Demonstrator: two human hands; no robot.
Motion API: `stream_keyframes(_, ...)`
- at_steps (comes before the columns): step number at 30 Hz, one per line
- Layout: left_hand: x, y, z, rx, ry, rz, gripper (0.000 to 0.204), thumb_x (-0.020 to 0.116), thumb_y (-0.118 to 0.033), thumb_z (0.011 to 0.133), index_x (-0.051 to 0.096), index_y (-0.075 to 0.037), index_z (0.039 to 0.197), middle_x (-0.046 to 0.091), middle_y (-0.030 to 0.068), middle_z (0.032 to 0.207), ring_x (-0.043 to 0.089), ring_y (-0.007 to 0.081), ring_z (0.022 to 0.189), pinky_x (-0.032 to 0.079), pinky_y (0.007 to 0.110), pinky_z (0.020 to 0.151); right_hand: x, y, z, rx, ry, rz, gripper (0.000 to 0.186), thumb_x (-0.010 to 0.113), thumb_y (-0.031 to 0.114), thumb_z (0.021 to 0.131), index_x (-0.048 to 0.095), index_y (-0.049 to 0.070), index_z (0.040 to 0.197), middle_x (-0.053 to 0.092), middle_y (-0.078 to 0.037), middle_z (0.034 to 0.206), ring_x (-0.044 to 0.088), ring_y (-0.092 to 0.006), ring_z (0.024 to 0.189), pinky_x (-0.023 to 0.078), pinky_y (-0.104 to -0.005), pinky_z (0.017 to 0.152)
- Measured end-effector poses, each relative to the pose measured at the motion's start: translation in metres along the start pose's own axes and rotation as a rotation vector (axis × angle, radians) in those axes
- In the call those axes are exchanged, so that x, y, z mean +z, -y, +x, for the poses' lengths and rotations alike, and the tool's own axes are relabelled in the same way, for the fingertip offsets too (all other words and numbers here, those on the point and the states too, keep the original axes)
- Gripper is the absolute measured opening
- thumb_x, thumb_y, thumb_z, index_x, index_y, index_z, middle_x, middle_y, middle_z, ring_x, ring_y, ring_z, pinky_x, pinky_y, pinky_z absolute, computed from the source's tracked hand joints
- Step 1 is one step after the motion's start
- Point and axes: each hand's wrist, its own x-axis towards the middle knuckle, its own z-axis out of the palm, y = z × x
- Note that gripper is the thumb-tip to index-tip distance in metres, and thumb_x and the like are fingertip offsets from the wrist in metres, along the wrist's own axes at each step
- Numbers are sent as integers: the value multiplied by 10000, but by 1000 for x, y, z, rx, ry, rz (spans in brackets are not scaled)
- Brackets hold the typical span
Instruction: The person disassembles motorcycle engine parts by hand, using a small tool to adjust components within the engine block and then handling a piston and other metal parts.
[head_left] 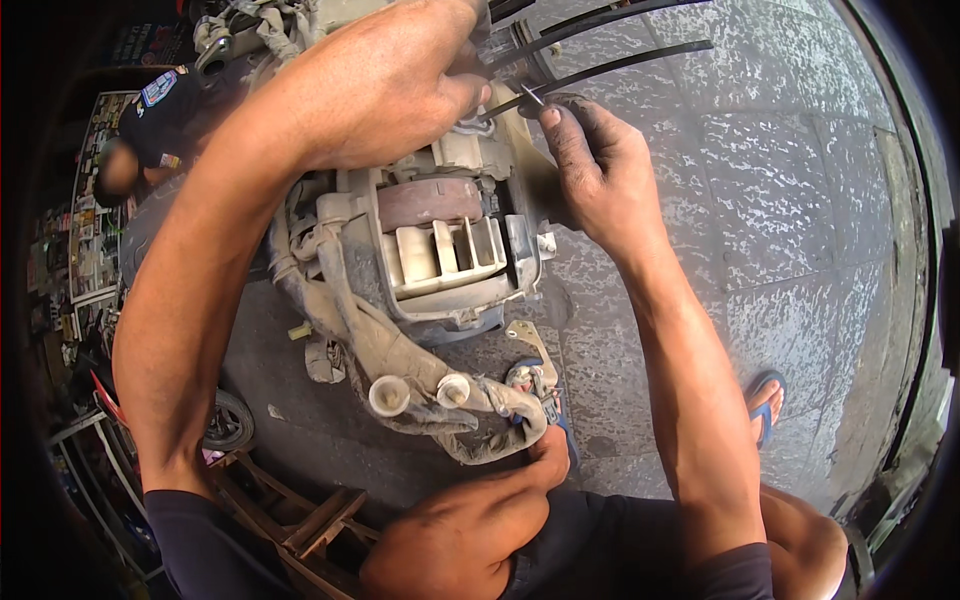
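Observation:
My left hand [420, 85] reaches over the top of a dusty scooter frame [330, 280], its fingers curled beside thin black strips [630, 58]; what it grips is partly hidden. Just right of it, my right hand [595, 165] pinches a slim metal piece [532, 95] between darkened thumb and fingers, at the lower end of one strip. Below both hands sit a reddish-brown curved part [428, 200] and a pale finned housing [445, 258]. Two pale round fittings [390, 395] are on the lower frame.
A person in a dark shirt [160, 120] is at upper left by a cluttered rack [95, 180]. A wheel [225, 420] and a wooden stool [310, 520] are at lower left. Worn grey paving [780, 250] surrounds the frame. My sandalled feet [765, 410] show below.

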Motion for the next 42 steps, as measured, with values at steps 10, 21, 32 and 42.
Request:
stream_keyframes(10,23,30,-4,-40,-149,84,366,662,-121,829,522,58,1116,662,266,996,642,406,983,500,427,861,-40,14,-3,140,75,-118,285,552,230,972,658,-32,1005,622,-102,725,552,-149,689,462,-324,659)
stream_keyframes(21,31,34,-16,-4,-189,171,758,763,-363,780,450,120,1273,577,300,1135,574,434,1057,475,444,928,-96,-90,-3,435,-116,-326,368,522,293,958,667,-41,1014,668,-255,875,658,-344,837,482,-401,768)
stream_keyframes(32,-19,14,-33,112,-504,129,534,702,-453,816,584,-14,1096,613,135,878,616,269,784,517,380,667,-162,-30,-31,592,10,-654,402,583,313,885,661,-73,967,681,-286,877,686,-405,824,537,-449,724)
stream_keyframes(42,-113,-133,-152,-1326,-186,-770,690,559,-564,912,505,-66,1386,457,198,1446,467,315,1303,375,469,1050,-487,342,-43,795,293,-1020,368,446,319,925,688,42,950,662,-272,1020,638,-443,978,512,-517,831)
